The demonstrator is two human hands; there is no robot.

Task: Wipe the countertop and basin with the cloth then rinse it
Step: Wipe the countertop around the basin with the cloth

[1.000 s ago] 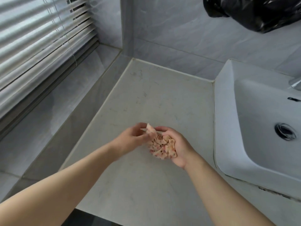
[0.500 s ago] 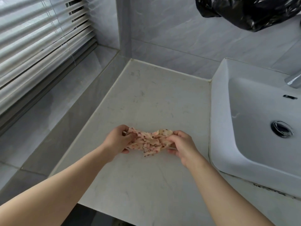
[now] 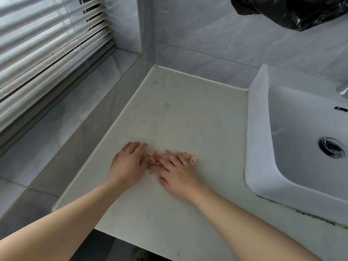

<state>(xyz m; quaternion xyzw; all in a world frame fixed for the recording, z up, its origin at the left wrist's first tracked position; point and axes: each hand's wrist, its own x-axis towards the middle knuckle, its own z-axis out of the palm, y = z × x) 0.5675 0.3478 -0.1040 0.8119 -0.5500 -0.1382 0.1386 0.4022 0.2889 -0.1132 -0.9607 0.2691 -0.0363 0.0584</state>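
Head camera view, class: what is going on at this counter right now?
A person holds a small pink cloth flat on the countertop. The right hand presses on it with straight fingers; the left hand lies flat at its left end. The basin, to the right, has no hand in it.

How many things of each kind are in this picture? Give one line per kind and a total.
Hands: 2 (left hand, right hand)
Cloth: 1
Countertop: 1
Basin: 1
Black bag: 1
Window blind: 1
Total: 7
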